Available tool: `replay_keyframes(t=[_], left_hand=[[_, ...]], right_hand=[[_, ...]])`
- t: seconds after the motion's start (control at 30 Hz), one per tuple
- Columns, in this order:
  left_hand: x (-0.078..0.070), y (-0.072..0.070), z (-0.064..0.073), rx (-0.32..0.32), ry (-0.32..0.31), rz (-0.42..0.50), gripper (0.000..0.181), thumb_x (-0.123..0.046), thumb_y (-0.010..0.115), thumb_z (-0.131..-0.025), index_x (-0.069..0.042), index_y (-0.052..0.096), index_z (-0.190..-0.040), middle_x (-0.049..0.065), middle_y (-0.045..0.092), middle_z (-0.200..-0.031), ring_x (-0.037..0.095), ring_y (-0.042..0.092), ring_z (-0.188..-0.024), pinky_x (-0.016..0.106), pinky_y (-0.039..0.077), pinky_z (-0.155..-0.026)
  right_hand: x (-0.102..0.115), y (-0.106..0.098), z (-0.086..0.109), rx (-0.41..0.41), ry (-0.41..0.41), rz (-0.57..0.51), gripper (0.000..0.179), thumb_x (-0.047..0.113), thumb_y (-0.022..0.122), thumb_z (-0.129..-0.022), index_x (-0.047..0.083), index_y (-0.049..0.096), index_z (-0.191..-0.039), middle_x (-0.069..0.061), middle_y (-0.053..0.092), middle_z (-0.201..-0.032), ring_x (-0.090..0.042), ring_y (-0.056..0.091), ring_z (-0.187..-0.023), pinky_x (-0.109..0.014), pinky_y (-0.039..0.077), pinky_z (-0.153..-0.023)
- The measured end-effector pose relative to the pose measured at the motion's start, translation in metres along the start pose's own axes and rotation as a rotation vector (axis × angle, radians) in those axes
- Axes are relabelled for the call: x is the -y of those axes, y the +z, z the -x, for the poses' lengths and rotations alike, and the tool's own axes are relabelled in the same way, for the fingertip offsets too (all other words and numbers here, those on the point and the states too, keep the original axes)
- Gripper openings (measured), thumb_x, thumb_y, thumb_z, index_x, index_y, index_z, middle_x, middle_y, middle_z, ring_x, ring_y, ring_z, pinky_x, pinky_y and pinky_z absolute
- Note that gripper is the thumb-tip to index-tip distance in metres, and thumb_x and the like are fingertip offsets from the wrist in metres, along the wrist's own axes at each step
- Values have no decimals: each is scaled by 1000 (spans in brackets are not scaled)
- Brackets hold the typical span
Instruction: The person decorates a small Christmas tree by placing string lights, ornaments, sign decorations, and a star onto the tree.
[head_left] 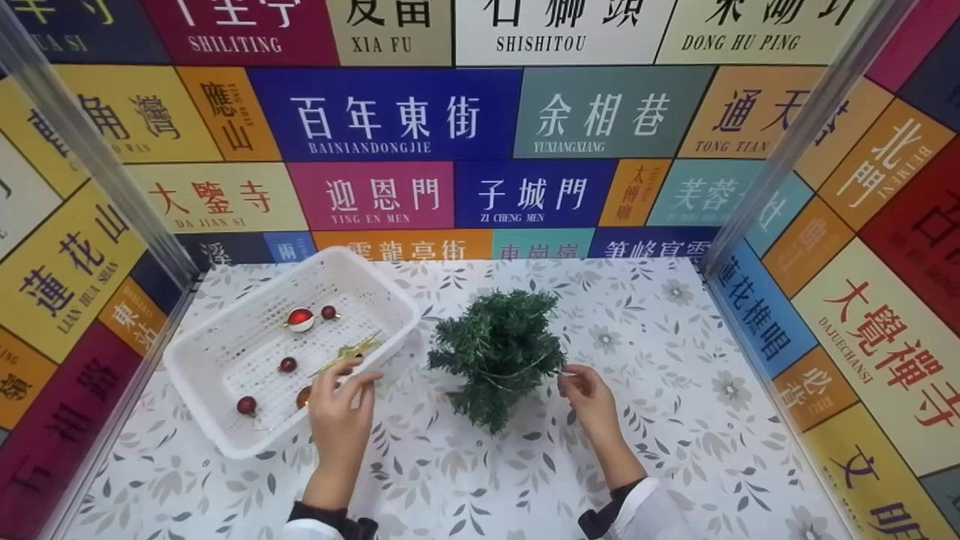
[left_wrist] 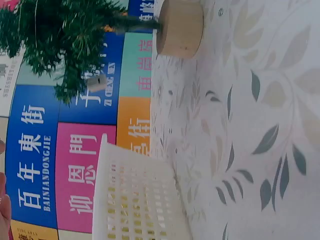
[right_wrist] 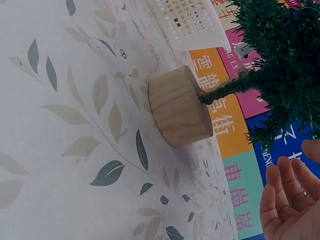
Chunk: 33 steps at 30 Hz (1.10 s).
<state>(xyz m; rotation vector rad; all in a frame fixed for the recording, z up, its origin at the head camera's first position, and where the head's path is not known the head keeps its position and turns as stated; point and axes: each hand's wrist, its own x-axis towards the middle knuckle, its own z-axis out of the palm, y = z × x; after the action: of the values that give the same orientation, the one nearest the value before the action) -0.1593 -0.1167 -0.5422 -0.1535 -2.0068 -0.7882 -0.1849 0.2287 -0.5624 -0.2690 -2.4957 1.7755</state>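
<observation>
A small green artificial Christmas tree stands upright on a round wooden base. My right hand is at its right side, fingertips right by the outer branches, the fingers loosely bent in the right wrist view. Over the near right rim of a white plastic basket hovers my left hand, fingers relaxed and apart. Just beyond those fingers lies a gold ornament inside the basket. An orange-gold ball is partly hidden by the left hand.
Also in the basket are a red-and-white ball and several small dark red balls. A leaf-patterned cloth covers the table. Colourful sign panels form walls behind and at both sides, with clear corner posts.
</observation>
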Motion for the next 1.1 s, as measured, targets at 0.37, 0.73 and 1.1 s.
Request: replay_keyframes(t=[0.37,0.73,1.1], left_hand=[[26,-17,-1,101,-273,-59,23,11,78,-81,-2,76,-101,19,68,-110,41,60,-101,53,46,-87],[30,-30,0,191,-446,-59,36,4,74,-88,2,66,-123,27,65,-122,47,56,-110,59,42,-98],[37,-44,-1,259,-547,-83,34,-2,71,-94,0,65,-127,28,60,-131,47,51,-122,61,39,-104]], right_hand=[[-7,8,-2,26,-137,188,27,12,62,-103,-4,63,-125,-20,70,-113,-34,67,-106,-43,56,-93],[-22,31,-12,349,-300,246,66,7,75,-92,-12,45,-147,-36,52,-145,-56,52,-132,-66,48,-106],[-33,46,-8,423,-578,534,13,6,65,-97,-2,75,-99,-20,74,-99,-41,68,-93,-48,56,-81]])
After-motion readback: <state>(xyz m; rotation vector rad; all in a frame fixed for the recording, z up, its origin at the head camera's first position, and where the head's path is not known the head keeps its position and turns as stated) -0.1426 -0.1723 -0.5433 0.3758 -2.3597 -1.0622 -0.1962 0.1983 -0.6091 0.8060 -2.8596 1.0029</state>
